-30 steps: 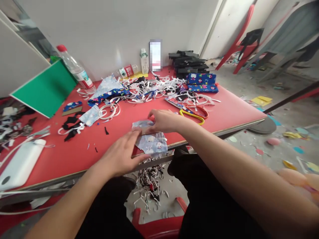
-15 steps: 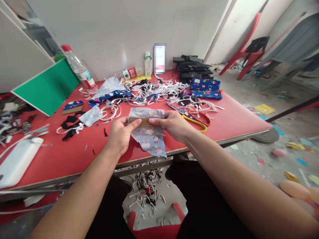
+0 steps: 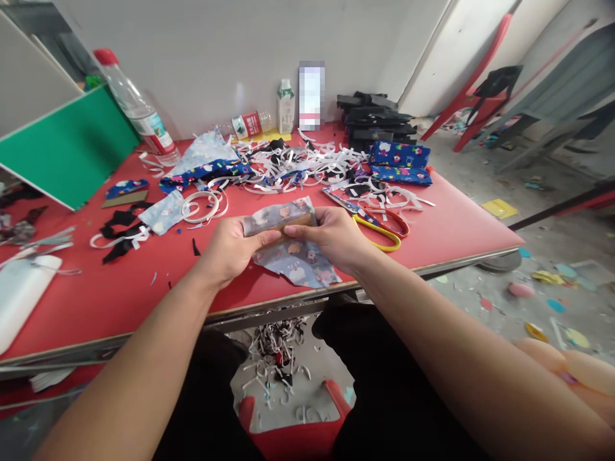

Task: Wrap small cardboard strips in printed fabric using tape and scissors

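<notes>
Light grey-blue printed fabric (image 3: 302,264) lies around a flat brown cardboard-like strip (image 3: 302,225), just above the table's front part. My left hand (image 3: 229,248) grips the left end of both, its thumb pressed on the strip. On the other end is my right hand (image 3: 340,237), closed with its thumb flat on the strip and fingers behind the fabric. The two thumbs nearly meet in the middle. The fabric's lower part hangs loose toward the table edge. Scissors (image 3: 379,243) with yellow and red handles rest to the right of my right hand.
Cut white and black strips (image 3: 307,160) are heaped on the red table (image 3: 456,224). Behind stand a bottle (image 3: 148,125), a carton (image 3: 286,105), a phone (image 3: 311,96) and a black stack (image 3: 377,121). Folded blue printed fabric (image 3: 401,157) is at right, white tape rings (image 3: 202,208) at left.
The strip and fabric have tilted, right end higher, and my thumbs have come closer together. The fabric's hanging part has swung right. The view has shifted slightly.
</notes>
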Demonstrator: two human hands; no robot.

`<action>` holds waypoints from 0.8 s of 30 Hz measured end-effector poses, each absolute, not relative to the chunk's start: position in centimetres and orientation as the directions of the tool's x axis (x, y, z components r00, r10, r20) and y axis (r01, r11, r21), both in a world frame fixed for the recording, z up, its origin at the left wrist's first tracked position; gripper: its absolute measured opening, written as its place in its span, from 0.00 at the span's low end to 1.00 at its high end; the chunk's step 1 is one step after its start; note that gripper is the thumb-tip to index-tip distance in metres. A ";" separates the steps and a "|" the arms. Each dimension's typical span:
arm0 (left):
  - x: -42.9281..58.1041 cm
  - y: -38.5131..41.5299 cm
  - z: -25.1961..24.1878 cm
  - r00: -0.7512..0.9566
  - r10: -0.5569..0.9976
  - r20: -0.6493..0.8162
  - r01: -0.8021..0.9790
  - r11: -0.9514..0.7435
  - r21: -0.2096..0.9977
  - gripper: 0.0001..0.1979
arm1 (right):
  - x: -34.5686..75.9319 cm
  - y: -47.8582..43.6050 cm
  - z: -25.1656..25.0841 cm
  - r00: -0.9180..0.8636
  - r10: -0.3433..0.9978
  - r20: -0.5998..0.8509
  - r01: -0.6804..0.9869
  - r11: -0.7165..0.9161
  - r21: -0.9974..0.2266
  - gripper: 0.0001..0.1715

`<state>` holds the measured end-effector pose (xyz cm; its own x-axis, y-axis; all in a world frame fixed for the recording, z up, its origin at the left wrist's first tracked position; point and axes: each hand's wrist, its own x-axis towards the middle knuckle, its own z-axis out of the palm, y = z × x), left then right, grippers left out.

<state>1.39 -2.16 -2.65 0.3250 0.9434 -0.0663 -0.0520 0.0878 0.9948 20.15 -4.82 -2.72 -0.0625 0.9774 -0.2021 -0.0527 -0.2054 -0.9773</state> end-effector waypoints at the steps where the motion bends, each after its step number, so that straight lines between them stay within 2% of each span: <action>1: 1.1 -2.1 -2.5 0.347 0.936 -0.051 0.026 0.045 0.999 0.13 | 20.1 -4.7 -2.5 -0.058 0.985 -0.161 0.005 -0.161 -0.987 0.18; 3: 0.7 -2.0 -2.4 0.316 0.949 -0.009 0.107 -0.026 0.994 0.10 | 20.7 -4.6 -1.7 -0.038 0.999 -0.028 0.141 -0.022 -0.990 0.18; 5: 0.8 -2.1 -2.8 0.200 0.979 0.036 0.064 -0.049 0.997 0.08 | 22.5 -4.7 -0.4 0.042 0.987 0.153 0.370 0.127 -0.920 0.18; 6: 1.1 -2.2 -3.0 0.137 0.989 0.045 0.017 -0.048 0.999 0.08 | 23.9 -4.8 0.4 0.113 0.962 0.248 0.529 0.152 -0.835 0.19; 7: 1.3 -2.3 -3.3 0.081 0.996 0.049 -0.033 -0.046 0.998 0.08 | 25.5 -5.0 1.3 0.165 0.942 0.292 0.719 0.087 -0.689 0.19; 8: 1.6 -2.4 -3.6 0.038 0.998 0.048 -0.078 -0.045 0.996 0.08 | 27.1 -5.2 2.0 0.206 0.946 0.250 0.862 -0.054 -0.504 0.18; 9: 1.8 -2.5 -3.9 0.001 0.999 0.052 -0.119 -0.051 0.992 0.08 | 28.7 -5.5 2.6 0.241 0.964 0.110 0.927 -0.195 -0.319 0.19; 10: 2.0 -2.5 -4.1 -0.028 0.998 0.056 -0.152 -0.059 0.987 0.08 | 30.1 -5.7 2.9 0.252 0.964 -0.081 0.951 -0.262 -0.165 0.21; 12: 2.1 -2.3 -4.3 -0.067 0.996 0.052 -0.203 -0.065 0.977 0.09 | 31.7 -5.9 2.8 0.256 0.939 -0.228 0.959 -0.277 -0.067 0.15; 14: 2.0 -2.0 -4.4 -0.061 0.998 0.030 -0.245 -0.044 0.969 0.10 | 31.8 -5.9 2.1 0.228 0.926 -0.302 0.968 -0.248 -0.029 0.12; 16: 1.8 -1.7 -4.4 -0.009 1.000 -0.009 -0.268 0.006 0.963 0.11 | 30.9 -5.6 1.4 0.215 0.918 -0.332 0.973 -0.229 -0.004 0.12; 22: 0.8 -1.0 -3.8 0.090 0.993 -0.078 -0.321 0.103 0.942 0.21 | 28.8 -5.2 0.6 0.183 0.933 -0.309 0.980 -0.199 -0.023 0.33; 24: 0.3 -1.1 -3.3 0.094 0.992 -0.088 -0.351 0.116 0.929 0.21 | 29.0 -5.3 0.2 0.160 0.950 -0.266 0.983 -0.178 -0.045 0.32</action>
<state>0.31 -1.06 -3.31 0.0937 0.9917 -0.0881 -0.3511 0.1157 0.9292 29.01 -5.32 0.18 0.1603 0.9505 -0.2663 0.9829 -0.1785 -0.0454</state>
